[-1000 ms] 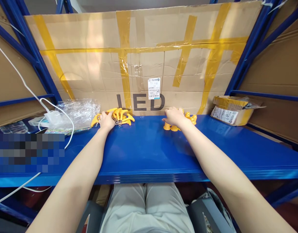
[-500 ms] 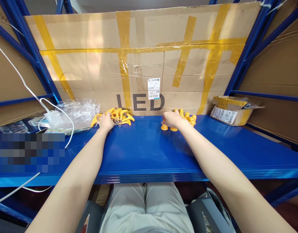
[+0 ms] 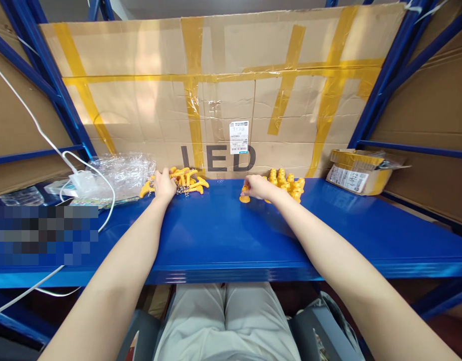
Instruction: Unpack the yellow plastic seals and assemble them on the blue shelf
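On the left of the blue shelf top lies a heap of curved yellow keychains point(image 3: 193, 183) with small metal chains. My left hand point(image 3: 165, 185) is curled down into the near-left part of this heap; its fingertips and whatever they grip are hidden. My right hand point(image 3: 260, 186) is closed, its fingers pinching a small yellow figure point(image 3: 245, 198) with a round, wide base, which stands upright at or just above the surface. Right behind that hand, several similar yellow figures point(image 3: 290, 181) stand upright in a tight group, partly covered by my wrist.
A large cardboard sheet point(image 3: 223, 100) with yellow tape forms the back wall. Clear plastic wrapping point(image 3: 121, 173), a white charger point(image 3: 82, 183) and its white cable lie at left. A small open carton point(image 3: 353, 173) sits at the right rear. Blue posts frame both sides.
My right hand has moved left with the small yellow figure, away from the standing group, baring more of it. My left hand stays at the heap, its fingers shifted slightly.
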The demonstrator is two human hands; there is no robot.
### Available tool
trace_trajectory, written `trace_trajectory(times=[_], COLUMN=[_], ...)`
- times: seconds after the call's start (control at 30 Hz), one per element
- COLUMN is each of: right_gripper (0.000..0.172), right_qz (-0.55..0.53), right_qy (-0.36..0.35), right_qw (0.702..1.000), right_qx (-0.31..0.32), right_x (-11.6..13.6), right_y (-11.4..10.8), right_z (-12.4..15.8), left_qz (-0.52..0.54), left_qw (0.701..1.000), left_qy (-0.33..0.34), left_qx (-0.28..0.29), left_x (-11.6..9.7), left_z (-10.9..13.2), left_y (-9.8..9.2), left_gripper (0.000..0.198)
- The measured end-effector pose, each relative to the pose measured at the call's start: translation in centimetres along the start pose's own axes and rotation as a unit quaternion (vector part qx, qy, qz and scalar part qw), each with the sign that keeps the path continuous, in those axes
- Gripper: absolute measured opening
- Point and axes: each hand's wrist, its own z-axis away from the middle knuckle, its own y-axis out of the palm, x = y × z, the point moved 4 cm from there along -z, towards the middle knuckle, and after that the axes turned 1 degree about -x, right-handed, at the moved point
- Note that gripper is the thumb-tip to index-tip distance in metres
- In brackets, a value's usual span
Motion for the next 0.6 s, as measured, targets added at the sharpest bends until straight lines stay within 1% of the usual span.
trace_trajectory(times=[0.1, 0.2, 0.27, 0.43, 0.5, 0.6], right_gripper=[0.026, 0.022, 0.024, 0.031, 0.029, 0.023], right_qz=[-0.022, -0.043, -0.049, -0.006, 0.019, 0.046], right_qy=[0.015, 0.020, 0.015, -0.005, -0.023, -0.040], right_qw=[1.000, 0.998, 0.998, 1.000, 0.999, 0.998], right_qx=[0.010, 0.040, 0.046, -0.003, -0.013, -0.012], right_x=[0.0, 0.0, 0.0, 0.1, 0.5, 1.2], right_y=[0.2, 0.8, 1.2, 1.2, 0.9, 0.4], right_z=[0.1, 0.1, -0.1, -0.2, 0.1, 0.7], left_qz=[0.001, -0.006, -0.011, -0.020, -0.026, -0.037], left_qw=[0.999, 0.995, 0.989, 0.968, 0.960, 0.952], left_qy=[0.034, 0.099, 0.142, 0.232, 0.257, 0.275], left_qx=[-0.016, 0.007, 0.030, 0.090, 0.109, 0.127], left_x=[-1.2, -2.8, -3.9, -6.0, -6.5, -7.1], left_z=[0.1, 0.6, 1.0, 2.4, 2.9, 3.4], left_y=[-0.3, -0.3, -0.1, 0.8, 1.0, 1.2], left_gripper=[0.031, 0.034, 0.033, 0.031, 0.030, 0.030])
